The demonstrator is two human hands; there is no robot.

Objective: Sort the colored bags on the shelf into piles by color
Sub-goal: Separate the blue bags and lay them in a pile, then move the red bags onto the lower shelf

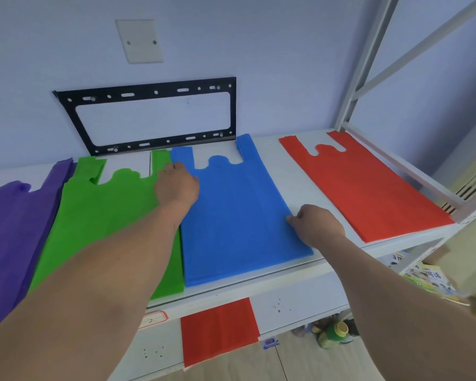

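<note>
Four piles lie side by side on the white shelf (280, 158): purple (14, 229), green (105, 215), blue (237, 215), red (363, 185). The left hand (176, 187) presses flat where green meets blue. The right hand (318, 224) pinches the blue pile's right edge. I think the blue pile is being squared up; next it wants a small nudge. The purple pile is cut off at the left. One more red bag (219, 329) lies lower down.

**Four bag piles on the white shelf**

On the white shelf (283, 166) lie purple bags (14, 224), green bags (102, 215), blue bags (237, 215) and red bags (368, 188), side by side. The left hand (176, 185) rests at the seam between green and blue. The right hand (316, 224) pinches the blue pile's right edge. A further red bag (219, 331) lies on the shelf below, and a black wall bracket (149, 116) is mounted behind.
</note>
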